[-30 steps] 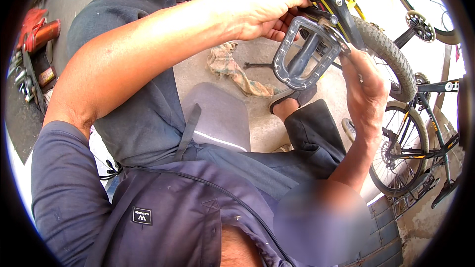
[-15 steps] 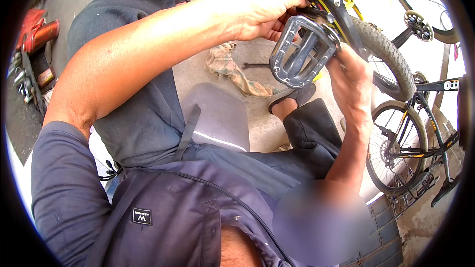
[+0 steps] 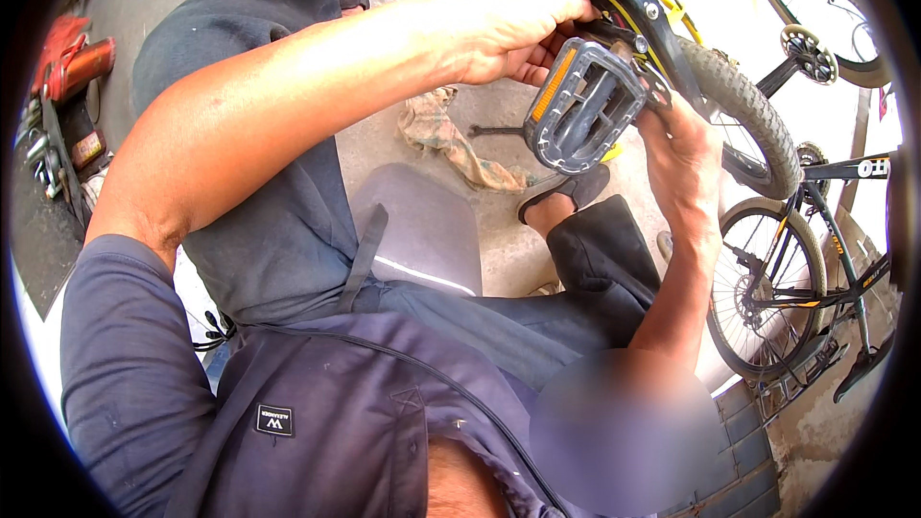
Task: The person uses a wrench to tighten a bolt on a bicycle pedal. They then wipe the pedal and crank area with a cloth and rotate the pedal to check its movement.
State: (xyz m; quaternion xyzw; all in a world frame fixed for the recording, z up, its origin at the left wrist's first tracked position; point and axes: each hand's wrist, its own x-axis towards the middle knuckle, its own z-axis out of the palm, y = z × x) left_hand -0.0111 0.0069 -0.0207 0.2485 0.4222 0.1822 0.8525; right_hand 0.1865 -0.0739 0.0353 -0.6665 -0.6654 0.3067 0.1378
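Note:
A black bicycle pedal (image 3: 587,107) with an orange reflector on its edge sits tilted on the crank arm (image 3: 614,35). Behind it curves a black chain guard (image 3: 672,48) with a yellow ring. My left hand (image 3: 523,31) reaches in from the left, thumb and curled fingers closed at the inner end of the crank arm; its fingertips are partly hidden. On the pedal's other side, my right hand (image 3: 679,149) is closed around a flat metal piece with holes (image 3: 656,88) beside the pedal axle. The pedal and my own hand hide most of that piece.
A patterned rag (image 3: 446,134) and a dark wrench (image 3: 497,130) lie on the floor below. A knobby tyre (image 3: 758,120) stands behind my right hand. Another bicycle (image 3: 777,293) is at the right, and tools with a red-orange object (image 3: 86,69) lie far left.
The pedal has turned on its axle, so its orange reflector edge now shows. Both hands stay in nearly the same place.

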